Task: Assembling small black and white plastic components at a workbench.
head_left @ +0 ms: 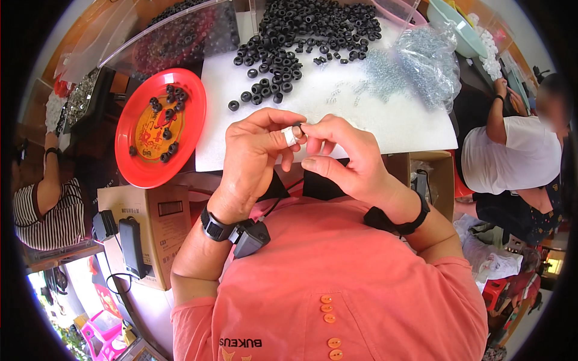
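Above the near edge of the white work surface point(403, 129), my two hands meet. My left hand point(250, 147) pinches a small black part point(297, 124) between thumb and forefinger; white tape wraps the thumb. The part is mostly covered by fingertips. My right hand point(349, 156) touches it with the index fingertip, while its thumb stands apart below. Beyond my hands lies a heap of black ring-like parts point(313, 24), with several loose ones scattered toward me. To the left, a red oval plate point(195, 114) holds several black parts.
At the right, a clear plastic bag point(430, 66) lies beside tiny, shiny, spring-like pieces point(385, 72). A clear bin point(186, 42) stands at far left. Cardboard boxes point(162, 240) flank me below the surface. One person point(512, 150) sits at right, another point(48, 210) at left.
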`<state>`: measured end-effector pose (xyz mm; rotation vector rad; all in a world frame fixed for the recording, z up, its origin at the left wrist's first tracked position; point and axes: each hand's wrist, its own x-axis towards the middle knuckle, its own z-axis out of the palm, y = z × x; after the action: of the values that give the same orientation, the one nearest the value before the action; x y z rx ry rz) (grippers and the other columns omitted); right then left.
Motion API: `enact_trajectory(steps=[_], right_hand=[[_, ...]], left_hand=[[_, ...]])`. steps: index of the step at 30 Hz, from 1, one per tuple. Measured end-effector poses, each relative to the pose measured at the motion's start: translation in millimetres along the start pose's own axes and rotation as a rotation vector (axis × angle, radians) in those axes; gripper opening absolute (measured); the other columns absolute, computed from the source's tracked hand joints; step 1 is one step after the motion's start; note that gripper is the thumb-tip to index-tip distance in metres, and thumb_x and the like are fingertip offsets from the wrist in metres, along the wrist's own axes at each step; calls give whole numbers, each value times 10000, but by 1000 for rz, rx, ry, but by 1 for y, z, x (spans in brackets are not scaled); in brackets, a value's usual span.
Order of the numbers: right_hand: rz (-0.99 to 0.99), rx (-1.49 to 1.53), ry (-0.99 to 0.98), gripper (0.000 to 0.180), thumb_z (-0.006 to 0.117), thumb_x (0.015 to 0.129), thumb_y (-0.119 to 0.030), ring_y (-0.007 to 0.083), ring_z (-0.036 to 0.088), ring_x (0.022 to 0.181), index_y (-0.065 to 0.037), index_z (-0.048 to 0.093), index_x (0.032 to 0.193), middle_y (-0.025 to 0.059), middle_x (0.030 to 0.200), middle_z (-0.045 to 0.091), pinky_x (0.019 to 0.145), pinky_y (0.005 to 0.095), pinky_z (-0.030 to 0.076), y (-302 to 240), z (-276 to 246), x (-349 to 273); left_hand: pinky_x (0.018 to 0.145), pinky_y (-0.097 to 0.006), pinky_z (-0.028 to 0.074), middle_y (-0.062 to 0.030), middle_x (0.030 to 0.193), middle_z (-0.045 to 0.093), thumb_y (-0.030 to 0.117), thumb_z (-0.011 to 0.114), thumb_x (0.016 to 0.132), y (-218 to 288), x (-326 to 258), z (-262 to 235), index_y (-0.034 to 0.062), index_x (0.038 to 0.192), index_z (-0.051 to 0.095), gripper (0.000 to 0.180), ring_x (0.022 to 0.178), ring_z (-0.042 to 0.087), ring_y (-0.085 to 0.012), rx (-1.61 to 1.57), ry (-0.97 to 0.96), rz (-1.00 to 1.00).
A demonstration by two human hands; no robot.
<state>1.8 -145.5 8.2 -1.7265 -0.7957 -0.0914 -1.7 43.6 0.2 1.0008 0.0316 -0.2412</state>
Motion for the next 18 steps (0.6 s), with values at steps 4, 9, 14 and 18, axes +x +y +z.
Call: enact_trajectory(steps=[4, 9, 14, 18], right_hand=[[180, -153, -118, 145, 691, 860, -54, 95, 580, 708, 3, 661, 990, 47, 816, 638, 648, 243, 469, -7, -27, 31], [34, -669, -131, 152, 592, 782, -89, 337, 673, 802, -75, 672, 910, 125, 840, 699, 687, 479, 513, 9, -10, 74], [165, -787, -295, 227, 626, 801, -117, 353, 675, 850, -84, 688, 1017, 140, 867, 705, 730, 464, 521, 24, -6, 86], [127, -746, -207, 357, 684, 802, -86, 279, 676, 682, -61, 660, 1157, 168, 871, 696, 645, 374, 532, 26, -27, 119]], left_hand=[[493, -238, 462, -132, 870, 683, -39, 585, 871, 4, -7, -1, -76, 1033, 652, 180, 687, 628, -143, 52, 0, 8], [505, -236, 459, -124, 871, 685, -28, 632, 851, 2, -10, -10, -60, 1034, 659, 188, 703, 627, -128, -30, -47, 41], [518, -236, 461, -123, 900, 683, -14, 643, 857, 8, -13, -10, -58, 1035, 660, 184, 715, 622, -129, 26, 5, 34], [533, -246, 475, -117, 906, 679, -20, 633, 865, 12, -6, -14, -65, 1041, 647, 182, 728, 622, -135, 60, -42, -6]])
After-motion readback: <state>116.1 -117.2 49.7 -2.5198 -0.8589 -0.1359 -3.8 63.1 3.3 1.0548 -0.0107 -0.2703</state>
